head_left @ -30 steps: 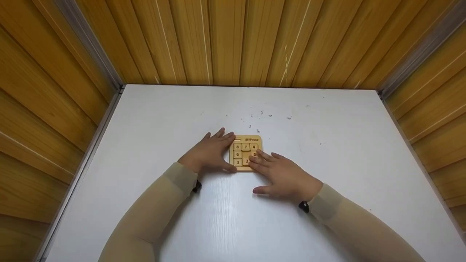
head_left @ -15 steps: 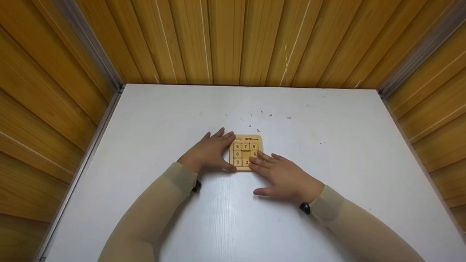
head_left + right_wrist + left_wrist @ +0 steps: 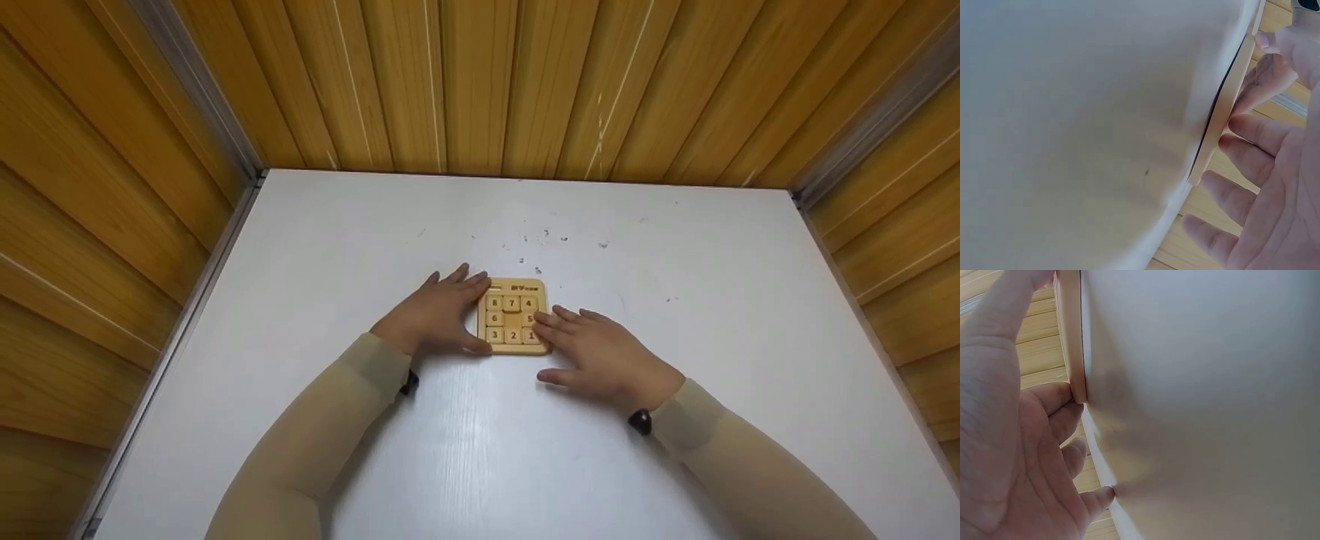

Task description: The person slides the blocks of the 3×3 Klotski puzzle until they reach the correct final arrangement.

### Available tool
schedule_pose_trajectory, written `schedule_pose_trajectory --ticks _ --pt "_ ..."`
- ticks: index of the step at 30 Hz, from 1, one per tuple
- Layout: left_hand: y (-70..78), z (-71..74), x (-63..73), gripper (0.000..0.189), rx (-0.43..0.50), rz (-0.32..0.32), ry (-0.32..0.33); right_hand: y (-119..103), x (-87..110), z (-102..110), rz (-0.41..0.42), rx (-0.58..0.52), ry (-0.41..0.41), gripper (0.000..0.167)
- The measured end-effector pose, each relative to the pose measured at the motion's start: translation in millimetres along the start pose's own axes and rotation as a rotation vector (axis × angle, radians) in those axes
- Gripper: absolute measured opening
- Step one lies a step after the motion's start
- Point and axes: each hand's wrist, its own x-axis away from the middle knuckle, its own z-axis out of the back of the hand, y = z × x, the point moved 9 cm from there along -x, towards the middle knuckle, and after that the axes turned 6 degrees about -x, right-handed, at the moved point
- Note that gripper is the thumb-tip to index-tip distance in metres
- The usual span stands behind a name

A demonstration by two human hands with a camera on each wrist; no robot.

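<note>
A wooden number slide puzzle point(image 3: 512, 319) lies flat on the white table, its middle slot bare. Its tiles read 8 7 4 on top, 6 and 5 at the sides, and 3 2 1 below. My left hand point(image 3: 435, 311) holds its left side, thumb at the near corner and fingertips at the far one. The left wrist view shows the puzzle's side edge point(image 3: 1071, 332) between thumb and forefinger. My right hand point(image 3: 604, 356) has its fingers stretched out, fingertips over the right rim by tiles 5 and 1. The thumb stands apart from the puzzle.
The white table point(image 3: 465, 450) carries small dark marks point(image 3: 546, 234) beyond the puzzle. Yellow wood-plank walls point(image 3: 472, 90) enclose its back and both sides. A black band point(image 3: 640, 421) shows at my right wrist.
My right hand has slid a little rightward off the lower tiles, baring tile 1 and all of tile 2. My left hand keeps its hold. The head view has shifted slightly.
</note>
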Motion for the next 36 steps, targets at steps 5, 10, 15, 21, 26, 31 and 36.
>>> schedule_pose_trajectory --ticks 5,10,15,21,26,31,36 --pt "0.2 1.2 0.9 0.13 0.0 -0.004 -0.007 4 -1.5 1 -0.02 -0.006 -0.001 0.088" --pt "-0.7 1.4 1.3 0.13 0.002 0.001 -0.01 5 -3.3 1 -0.016 -0.002 0.006 0.088" --pt "-0.9 1.0 0.3 0.13 0.011 -0.006 -0.011 5 -4.5 0 -0.017 -0.003 0.004 0.088" --pt "-0.6 0.2 -1.3 0.13 0.014 -0.016 -0.008 3 -5.1 0 -0.02 -0.002 0.006 0.089" --pt "-0.9 0.7 -1.2 0.129 0.01 -0.005 -0.005 1 -6.7 0 -0.021 0.011 0.0 0.09" --pt "0.3 1.6 -1.0 0.128 0.013 -0.009 0.001 -3 -9.2 0 -0.01 0.003 -0.01 0.09" --pt "1.5 1.1 -1.0 0.129 0.01 -0.01 -0.001 -6 -11.4 -1 0.003 0.002 -0.017 0.09"
